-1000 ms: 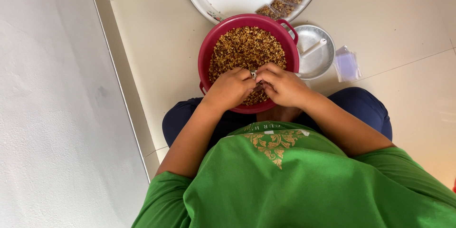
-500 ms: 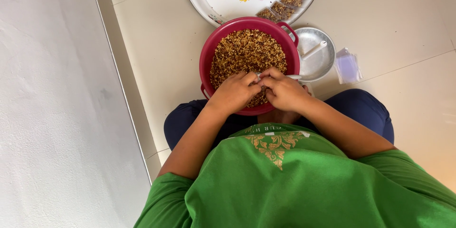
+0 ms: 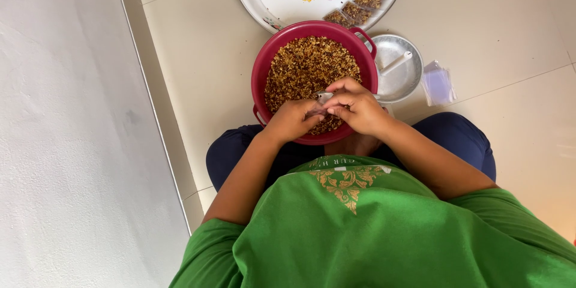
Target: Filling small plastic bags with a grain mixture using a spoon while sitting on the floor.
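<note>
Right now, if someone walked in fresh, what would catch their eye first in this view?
Probably the red bowl heaped with brown crumbly mix, on the tiled floor in front of the seated person. Both hands meet over its near edge, left hand and right hand, pinching something small and pale between them that is too small to identify. Behind the bowl sits a round white floral tray with small filled packets, and a metal dish to its right.

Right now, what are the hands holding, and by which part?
Both hands, left hand and right hand, pinch a small clear packet over the red bowl; exact grip spot cannot be told.
</note>
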